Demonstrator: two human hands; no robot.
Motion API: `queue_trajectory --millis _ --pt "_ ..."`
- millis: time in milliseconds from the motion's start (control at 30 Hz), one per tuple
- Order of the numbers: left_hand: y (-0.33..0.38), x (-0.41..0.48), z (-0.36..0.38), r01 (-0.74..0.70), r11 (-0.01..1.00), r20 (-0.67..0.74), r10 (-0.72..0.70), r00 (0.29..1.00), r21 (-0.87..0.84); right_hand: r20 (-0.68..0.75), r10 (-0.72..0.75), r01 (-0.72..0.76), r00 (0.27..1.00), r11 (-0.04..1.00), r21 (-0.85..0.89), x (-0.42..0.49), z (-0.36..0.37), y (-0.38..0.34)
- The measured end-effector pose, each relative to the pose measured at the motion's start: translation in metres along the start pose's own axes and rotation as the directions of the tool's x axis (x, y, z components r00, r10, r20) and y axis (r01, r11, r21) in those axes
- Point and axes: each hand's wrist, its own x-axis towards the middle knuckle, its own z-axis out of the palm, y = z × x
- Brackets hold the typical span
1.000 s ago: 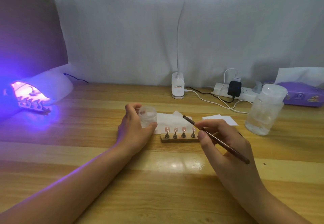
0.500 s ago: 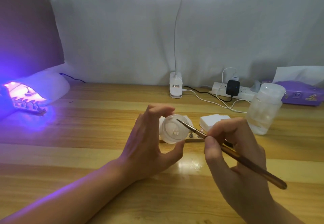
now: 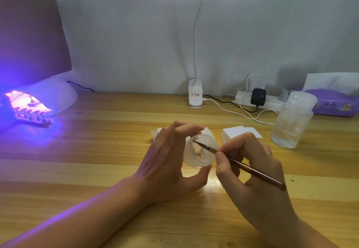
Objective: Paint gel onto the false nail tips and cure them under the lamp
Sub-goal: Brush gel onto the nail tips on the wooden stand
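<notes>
My left hand (image 3: 171, 162) holds a small clear gel jar (image 3: 201, 155) tipped with its mouth toward me, just above the wooden table. A thin brown brush (image 3: 240, 165) is pinched in my right hand (image 3: 252, 172), its dark tip dipped inside the jar. The jar and both hands hide the wooden stand with the false nail tips. At the far left a white curing lamp (image 3: 48, 96) glows purple, with another strip of nail tips (image 3: 32, 116) lying under its opening.
A clear plastic bottle (image 3: 291, 120) stands at the right, a white pad stack (image 3: 241, 133) beside it. Behind are a power strip (image 3: 258, 100) with cables, a purple tissue box (image 3: 336, 103) and the desk lamp's base (image 3: 195, 96).
My left hand lifted the jar from beside the nail stand and tilted its mouth toward me. My right hand brought the brush tip into the jar. The nail stand became hidden.
</notes>
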Motion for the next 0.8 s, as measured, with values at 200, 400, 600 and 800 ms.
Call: queue_trajectory --millis 200,400,600,800 --pt "-0.0013 -0.0005 0.0004 0.02 1.0 0.008 -0.02 1.0 -0.013 -0.003 0.003 -0.003 1.0 1.0 0.002 0.0002 0.0001 0.0013" --pt "-0.0009 0.0 -0.0004 0.021 0.999 0.021 -0.021 1.0 -0.027 0.005 0.005 -0.005 1.0 1.0 -0.007 -0.0007 -0.0001 0.0014" --pt "-0.0009 -0.0002 0.0001 0.005 1.0 0.023 -0.004 1.0 -0.003 -0.002 -0.004 0.004 1.0 1.0 -0.001 -0.0001 -0.0002 0.0015" --pt "-0.0008 0.0001 -0.0002 0.005 1.0 0.02 -0.005 1.0 -0.013 0.003 -0.012 0.012 1.0 1.0 -0.003 -0.0009 -0.0008 0.0017"
